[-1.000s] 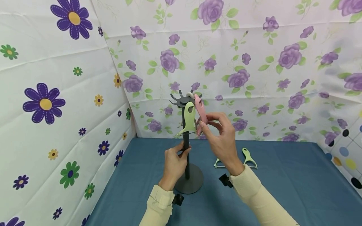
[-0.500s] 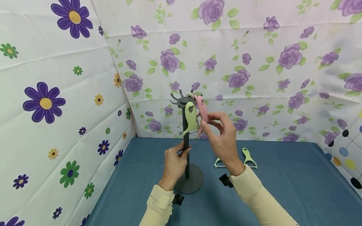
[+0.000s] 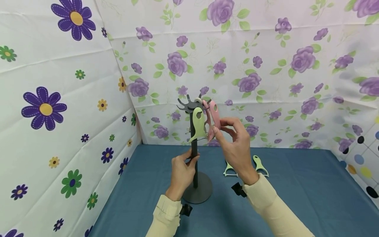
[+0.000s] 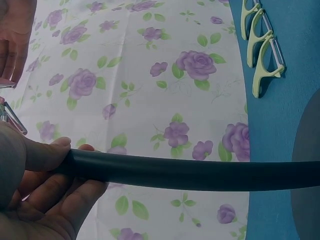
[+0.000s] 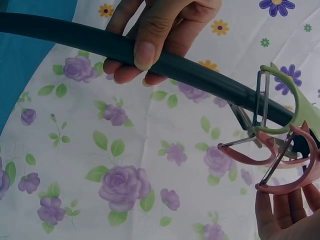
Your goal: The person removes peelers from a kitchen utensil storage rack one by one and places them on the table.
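Observation:
My left hand (image 3: 183,172) grips the post (image 3: 195,174) of a dark stand whose top fans out into several hooks (image 3: 189,104). Between thumb and fingers, my right hand (image 3: 237,144) pinches a pink peeler (image 3: 215,113) upright, the hole in its handle right beside the hooks. A second pink peeler (image 3: 208,120) hangs just left of it. Nearest the camera, a light green peeler (image 3: 198,121) hangs by its handle hole, blade down. In the right wrist view, a greyish peeler (image 5: 241,117) shows partly behind these, and the held pink peeler (image 5: 282,189) is lowest.
Light green peelers lie on the blue tabletop right of the stand: one peeler (image 3: 260,166) farther right, another (image 3: 229,170) partly behind my right wrist. The left wrist view shows three there, including the nearest peeler (image 4: 267,70). Flowered cloth (image 3: 266,65) backs the table.
My right hand has drawn the pink peeler slightly right, away from the hooks, so the second pink peeler now shows apart from it. The left hand keeps its grip on the post.

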### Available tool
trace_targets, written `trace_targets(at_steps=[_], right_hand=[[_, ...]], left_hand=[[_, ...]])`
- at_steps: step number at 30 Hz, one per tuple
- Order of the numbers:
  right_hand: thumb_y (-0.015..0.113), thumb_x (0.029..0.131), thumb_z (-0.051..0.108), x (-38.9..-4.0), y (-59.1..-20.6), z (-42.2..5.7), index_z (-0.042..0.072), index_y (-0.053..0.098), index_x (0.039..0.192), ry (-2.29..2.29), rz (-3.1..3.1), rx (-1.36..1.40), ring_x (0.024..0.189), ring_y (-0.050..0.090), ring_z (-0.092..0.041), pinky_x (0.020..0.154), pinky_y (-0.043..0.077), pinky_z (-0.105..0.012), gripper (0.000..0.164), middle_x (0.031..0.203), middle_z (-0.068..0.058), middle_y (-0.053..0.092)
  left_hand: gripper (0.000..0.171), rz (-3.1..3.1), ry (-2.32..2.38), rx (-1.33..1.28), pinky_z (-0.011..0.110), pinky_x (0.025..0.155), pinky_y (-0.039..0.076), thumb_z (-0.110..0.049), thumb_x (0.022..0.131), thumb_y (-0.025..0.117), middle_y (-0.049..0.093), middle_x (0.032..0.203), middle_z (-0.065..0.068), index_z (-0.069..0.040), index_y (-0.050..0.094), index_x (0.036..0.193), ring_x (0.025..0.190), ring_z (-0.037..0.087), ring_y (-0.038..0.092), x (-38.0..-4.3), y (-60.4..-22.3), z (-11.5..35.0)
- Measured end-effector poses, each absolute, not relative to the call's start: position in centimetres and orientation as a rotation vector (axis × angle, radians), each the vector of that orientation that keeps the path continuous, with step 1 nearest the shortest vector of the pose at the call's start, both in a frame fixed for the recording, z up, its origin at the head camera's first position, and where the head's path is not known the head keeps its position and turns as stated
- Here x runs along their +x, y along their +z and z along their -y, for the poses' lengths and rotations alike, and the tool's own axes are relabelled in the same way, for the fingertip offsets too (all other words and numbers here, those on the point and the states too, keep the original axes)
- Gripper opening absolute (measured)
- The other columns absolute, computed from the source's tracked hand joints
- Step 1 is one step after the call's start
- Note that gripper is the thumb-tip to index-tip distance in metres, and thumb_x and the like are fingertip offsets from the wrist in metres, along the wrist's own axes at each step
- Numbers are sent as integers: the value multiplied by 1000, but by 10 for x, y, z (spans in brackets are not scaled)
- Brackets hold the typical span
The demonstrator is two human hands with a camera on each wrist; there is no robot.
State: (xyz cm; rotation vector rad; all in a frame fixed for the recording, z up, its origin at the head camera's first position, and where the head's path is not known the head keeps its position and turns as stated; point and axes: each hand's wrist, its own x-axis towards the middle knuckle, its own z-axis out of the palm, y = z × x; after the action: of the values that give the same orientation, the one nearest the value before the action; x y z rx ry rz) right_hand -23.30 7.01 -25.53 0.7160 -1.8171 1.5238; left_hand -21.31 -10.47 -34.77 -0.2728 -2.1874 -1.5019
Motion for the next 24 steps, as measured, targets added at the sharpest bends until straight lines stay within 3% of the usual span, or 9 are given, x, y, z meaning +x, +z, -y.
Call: trace_targets(at_steps=[11, 24], right_hand=[[73, 95, 9, -234, -258, -78, 4, 67, 120, 1502, 1833, 697, 109, 60, -15, 101, 57, -27, 26, 115, -9, 64], [72, 96, 10, -232, -263, -86, 5, 67, 120, 1478, 1877, 662, 107, 60, -13, 98, 57, -25, 25, 112, -8, 64]], left_hand=[[33, 2186, -1512, -282, 37, 89, 62, -6, 99, 67, 77, 110, 14, -6, 69, 132, 106, 25, 75, -212, -348, 105], [33, 2188, -1521, -272, 37, 90, 62, -7, 99, 67, 78, 110, 10, -9, 69, 132, 106, 23, 75, -212, -349, 105]])
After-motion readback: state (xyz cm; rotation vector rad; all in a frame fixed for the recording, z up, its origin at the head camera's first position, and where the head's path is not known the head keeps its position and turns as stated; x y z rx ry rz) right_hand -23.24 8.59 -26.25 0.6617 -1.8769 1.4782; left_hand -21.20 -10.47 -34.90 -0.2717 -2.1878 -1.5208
